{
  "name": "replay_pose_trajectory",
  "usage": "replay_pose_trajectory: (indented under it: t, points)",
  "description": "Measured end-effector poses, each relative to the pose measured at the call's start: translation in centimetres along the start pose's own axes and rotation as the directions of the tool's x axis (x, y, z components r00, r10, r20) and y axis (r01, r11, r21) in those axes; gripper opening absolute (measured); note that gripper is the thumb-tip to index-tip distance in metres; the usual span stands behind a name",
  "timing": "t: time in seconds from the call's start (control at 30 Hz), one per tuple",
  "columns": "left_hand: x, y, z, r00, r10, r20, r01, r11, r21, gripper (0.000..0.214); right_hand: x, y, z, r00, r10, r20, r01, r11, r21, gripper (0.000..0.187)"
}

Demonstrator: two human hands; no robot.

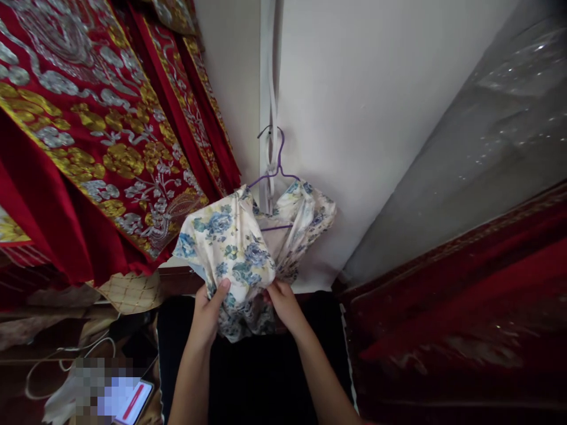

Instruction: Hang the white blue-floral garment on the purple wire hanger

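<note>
Floral blouse (239, 251), on purple hanger (279, 168), left hand (209, 307) below hanger, pinching blouse side, right hand (284, 302) below hanger, pinching blouse edge, red embroidered cloth (104, 133) left of hanger

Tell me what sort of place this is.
Likely a room where clothes are kept, perhaps a home or costume store: a top hangs on a hanger by a white wall, with red cloth embroidered in gold and silver nearby.

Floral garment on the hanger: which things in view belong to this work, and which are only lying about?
In the work:
- floral garment
- purple hanger
- left hand and right hand, holding the garment

Only nearby:
- red embroidered cloth
- lit phone
- cream patterned item
</note>
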State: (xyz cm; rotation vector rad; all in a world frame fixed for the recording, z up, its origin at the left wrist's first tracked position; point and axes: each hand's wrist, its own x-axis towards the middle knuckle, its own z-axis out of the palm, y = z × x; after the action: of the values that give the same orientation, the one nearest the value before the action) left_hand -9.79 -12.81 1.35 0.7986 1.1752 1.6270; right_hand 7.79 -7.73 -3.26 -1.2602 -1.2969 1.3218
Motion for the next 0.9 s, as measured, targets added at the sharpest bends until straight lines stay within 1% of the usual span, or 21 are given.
replay_pose_trajectory:
  t: [0.07, 0.1, 0.13, 0.17, 0.2, 0.23, 0.27, 0.3, 0.33, 0.37, 0.4, 0.43, 0.47, 0.53, 0.63, 0.67, 0.77, 0.83, 0.9]
  points:
    - [0.4, -0.5, -0.2, 0.999, 0.038, -0.028, -0.038, 0.999, 0.021, 0.038, -0.5, 0.0, -0.8, 0.999, 0.038, 0.024, -0.037, 0.999, -0.019, 0.031]
    - [0.6, -0.8, -0.2, 0.995, 0.080, -0.062, -0.078, 0.996, 0.042, 0.038, -0.8, 0.1, -1.2, 0.998, 0.049, 0.032, -0.048, 0.998, -0.031, 0.030]
    - [0.7, -1.3, -0.1, 0.982, 0.148, -0.118, -0.139, 0.987, 0.083, 0.040, -1.1, 0.2, -1.5, 0.997, 0.060, 0.041, -0.058, 0.997, -0.042, 0.029]
    - [0.8, -1.9, 0.0, 0.950, 0.242, -0.196, -0.215, 0.965, 0.147, 0.042, -1.4, 0.4, -1.8, 0.996, 0.069, 0.052, -0.067, 0.997, -0.050, 0.028]
    - [0.7, -2.6, 0.1, 0.894, 0.352, -0.276, -0.293, 0.927, 0.234, 0.046, -1.6, 0.6, -2.1, 0.995, 0.077, 0.062, -0.074, 0.996, -0.055, 0.028]
    - [0.6, -3.3, 0.2, 0.827, 0.458, -0.326, -0.354, 0.875, 0.331, 0.048, -1.7, 0.7, -2.2, 0.994, 0.084, 0.071, -0.080, 0.995, -0.057, 0.028]
    - [0.3, -4.2, 0.4, 0.776, 0.541, -0.325, -0.395, 0.817, 0.419, 0.046, -1.8, 0.8, -2.3, 0.993, 0.091, 0.078, -0.086, 0.995, -0.058, 0.028]
    - [-0.1, -5.1, 0.7, 0.762, 0.589, -0.269, -0.419, 0.765, 0.488, 0.042, -1.8, 0.9, -2.3, 0.992, 0.096, 0.083, -0.091, 0.994, -0.059, 0.028]
    - [-0.5, -6.1, 1.0, 0.788, 0.593, -0.167, -0.436, 0.728, 0.529, 0.036, -1.8, 0.9, -2.3, 0.991, 0.099, 0.088, -0.094, 0.994, -0.059, 0.028]
    - [-1.0, -7.0, 1.5, 0.830, 0.557, -0.038, -0.452, 0.710, 0.540, 0.030, -1.8, 1.0, -2.2, 0.990, 0.102, 0.093, -0.096, 0.994, -0.060, 0.028]
    - [-1.5, -7.8, 2.0, 0.865, 0.494, 0.090, -0.461, 0.709, 0.534, 0.027, -1.7, 1.0, -2.2, 0.990, 0.100, 0.100, -0.095, 0.994, -0.059, 0.030]
    - [-1.9, -8.6, 2.6, 0.885, 0.427, 0.187, -0.458, 0.722, 0.518, 0.028, -1.7, 1.0, -2.1, 0.990, 0.094, 0.109, -0.088, 0.995, -0.054, 0.032]
    - [-2.3, -9.1, 3.2, 0.896, 0.372, 0.244, -0.445, 0.744, 0.499, 0.029, -1.7, 1.0, -2.0, 0.989, 0.082, 0.121, -0.076, 0.996, -0.049, 0.035]
    - [-2.8, -9.8, 4.2, 0.916, 0.302, 0.266, -0.396, 0.792, 0.464, 0.027, -1.9, 0.9, -2.1, 0.988, 0.054, 0.147, -0.050, 0.998, -0.035, 0.042]
    - [-2.9, -9.9, 5.1, 0.932, 0.262, 0.252, -0.354, 0.815, 0.458, 0.009, -2.3, 0.7, -2.5, 0.981, 0.040, 0.189, -0.040, 0.999, -0.003, 0.049]
    - [-2.8, -9.8, 5.2, 0.932, 0.258, 0.254, -0.351, 0.814, 0.462, 0.008, -2.5, 0.5, -2.7, 0.976, 0.044, 0.211, -0.048, 0.999, 0.014, 0.050]
    - [-2.8, -9.6, 5.2, 0.931, 0.249, 0.266, -0.349, 0.818, 0.457, 0.015, -3.1, -0.2, -3.7, 0.957, 0.088, 0.277, -0.110, 0.992, 0.068, 0.047]
    - [-3.0, -9.8, 5.2, 0.930, 0.243, 0.276, -0.349, 0.822, 0.451, 0.015, -3.2, -1.4, -4.5, 0.957, 0.125, 0.263, -0.160, 0.980, 0.116, 0.044]
    - [-3.3, -10.1, 5.4, 0.927, 0.241, 0.286, -0.353, 0.817, 0.456, 0.016, -2.5, -3.5, -5.4, 0.976, 0.113, 0.186, -0.149, 0.969, 0.197, 0.042]
